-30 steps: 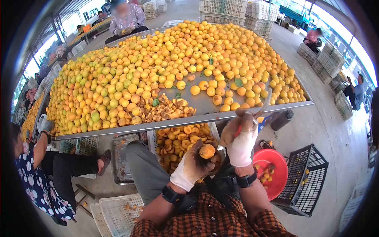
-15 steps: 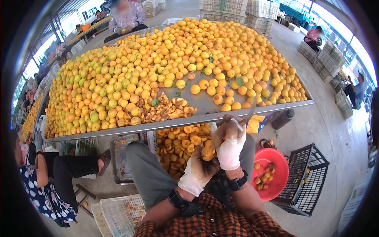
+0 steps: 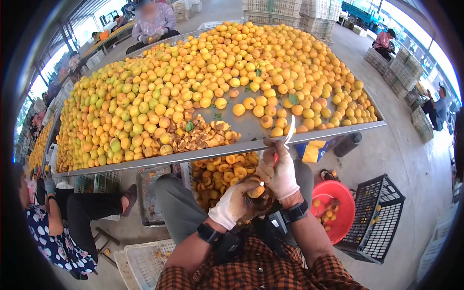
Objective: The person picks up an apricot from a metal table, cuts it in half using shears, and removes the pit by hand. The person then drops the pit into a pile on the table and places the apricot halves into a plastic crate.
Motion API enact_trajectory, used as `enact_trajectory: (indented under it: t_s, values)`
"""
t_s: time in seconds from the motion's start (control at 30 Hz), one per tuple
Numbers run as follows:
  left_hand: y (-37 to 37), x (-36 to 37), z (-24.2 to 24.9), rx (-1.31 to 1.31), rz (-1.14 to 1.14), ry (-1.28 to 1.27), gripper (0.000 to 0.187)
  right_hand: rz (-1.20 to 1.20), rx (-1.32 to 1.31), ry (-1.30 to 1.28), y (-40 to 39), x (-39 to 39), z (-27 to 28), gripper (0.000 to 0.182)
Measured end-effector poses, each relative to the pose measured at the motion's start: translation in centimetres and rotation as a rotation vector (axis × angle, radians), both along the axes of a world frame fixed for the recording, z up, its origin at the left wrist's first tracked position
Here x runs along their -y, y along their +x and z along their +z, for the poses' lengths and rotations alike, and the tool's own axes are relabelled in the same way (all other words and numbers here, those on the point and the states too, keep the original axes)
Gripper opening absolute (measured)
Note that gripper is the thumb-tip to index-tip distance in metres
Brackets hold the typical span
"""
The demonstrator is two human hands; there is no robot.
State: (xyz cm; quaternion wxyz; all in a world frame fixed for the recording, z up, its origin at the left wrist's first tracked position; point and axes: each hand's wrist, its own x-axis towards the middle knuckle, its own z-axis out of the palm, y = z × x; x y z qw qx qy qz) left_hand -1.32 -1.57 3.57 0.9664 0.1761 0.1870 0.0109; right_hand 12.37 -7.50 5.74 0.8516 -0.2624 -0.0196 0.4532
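My left hand (image 3: 238, 200), in a stained white glove, is closed around an apricot (image 3: 256, 192) above my lap. Close beside it on the right, my gloved right hand (image 3: 279, 171) grips a knife (image 3: 290, 131) whose blade points up past the table edge. Below and behind my hands, a crate of apricot halves (image 3: 224, 174) stands between my knees. On the metal table (image 3: 232, 149) lies a large heap of whole apricots (image 3: 159, 92), with a pile of brown and orange scraps (image 3: 203, 134) near the front edge.
A red basin (image 3: 333, 212) with fruit pieces and a black crate (image 3: 379, 217) stand at my right. A dark bottle (image 3: 347, 145) is under the table edge. A seated co-worker (image 3: 58, 217) is at my left; another person (image 3: 153, 24) sits across the table.
My right hand has turned and the knife blade now stands more upright. My left hand has shifted slightly left, and the apricot in it shows an orange, cut-looking surface.
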Motion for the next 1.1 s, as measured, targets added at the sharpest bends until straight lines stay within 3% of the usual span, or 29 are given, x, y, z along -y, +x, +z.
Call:
enact_trajectory:
  t_s: [0.07,0.1,0.13,0.2,0.23,0.27,0.33,0.4,0.47,0.57,0.67,0.8,0.87,0.93,1.1]
  values:
    - [0.0,-0.4,-1.0,-0.090,0.029,1.029,0.036,0.097,0.112,-0.042,0.0,-0.5,-0.3,0.021]
    - [0.4,-0.8,-1.3,-0.128,0.048,1.547,0.040,0.037,0.128,-0.062,-0.3,-0.6,0.2,0.017]
    - [0.8,-1.4,-1.7,-0.123,0.052,1.550,0.040,0.037,0.134,-0.059,-0.6,-0.9,0.6,0.017]
    - [1.4,-2.5,-2.1,-0.186,0.230,0.167,0.039,-0.113,0.176,-0.181,-1.2,-1.4,0.9,0.018]
    - [1.4,-1.6,-2.4,-0.236,0.316,0.979,0.036,-0.150,0.224,-0.223,-1.4,-1.8,0.9,0.017]
    - [1.8,-2.5,-2.9,-0.240,0.324,0.982,0.036,-0.142,0.224,-0.219,-1.1,-2.1,0.5,0.017]
    - [2.5,-4.5,-4.2,-0.379,0.383,0.196,0.044,-0.145,0.426,-0.333,-0.7,-2.7,-1.0,0.015]
    - [2.2,-5.1,-4.9,-0.406,0.383,0.242,0.046,-0.189,0.455,-0.343,-0.9,-3.2,-1.3,0.015]
    - [2.3,-5.4,-6.0,-0.276,0.420,0.262,0.042,-0.239,0.398,-0.309,-1.3,-3.4,-1.2,0.015]
    - [2.1,-3.7,-4.7,-0.416,0.428,0.249,0.035,-0.320,0.438,-0.310,-1.4,-4.3,-1.5,0.013]
    - [2.4,-3.6,-4.5,-0.433,0.513,0.258,0.031,-0.288,0.821,-0.369,-1.3,-6.0,-3.0,0.012]
    - [0.7,-5.2,-4.6,-0.473,0.571,0.346,0.028,-0.324,0.628,-0.377,-1.7,-5.7,-2.7,0.010]
    - [0.1,-4.9,-4.7,-0.448,0.535,0.271,0.029,-0.318,0.591,-0.349,-1.9,-5.4,-1.6,0.013]
    - [-0.1,-4.0,-5.2,-0.227,0.354,0.002,0.034,-0.334,0.493,-0.223,-2.4,-5.1,0.0,0.021]
    - [1.1,-0.3,-3.4,-0.242,0.431,0.083,0.041,-0.476,0.662,-0.323,-3.2,-4.5,0.1,0.023]
